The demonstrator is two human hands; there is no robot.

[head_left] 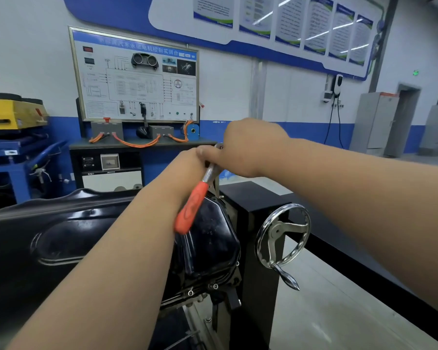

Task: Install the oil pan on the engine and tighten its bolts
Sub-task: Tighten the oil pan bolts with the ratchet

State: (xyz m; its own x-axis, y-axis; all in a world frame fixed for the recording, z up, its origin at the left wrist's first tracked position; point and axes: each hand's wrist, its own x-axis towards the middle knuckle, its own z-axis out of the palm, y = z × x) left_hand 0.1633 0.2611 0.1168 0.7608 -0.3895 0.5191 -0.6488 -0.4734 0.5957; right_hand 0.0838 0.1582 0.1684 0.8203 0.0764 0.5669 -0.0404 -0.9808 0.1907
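The black oil pan [208, 238] lies on the engine, which is held in a black stand. Two bolts [190, 293] show on its near flange. A ratchet wrench with an orange handle [192, 208] slants up over the pan's far end, its steel head by my hands. My right hand [250, 147] grips the head end of the wrench, thumb pointing left. My left hand [187, 160] reaches to the same spot; only its wrist and back show, and its fingers are hidden behind my right thumb and the wrench. The bolt under the wrench is hidden.
A chrome handwheel [283, 233] with a crank knob sticks out of the black stand post [253, 198], right of the pan. Behind stand a training board on a bench [134, 77], a yellow and blue machine [13, 114] at left, and grey cabinets [374, 122] at right.
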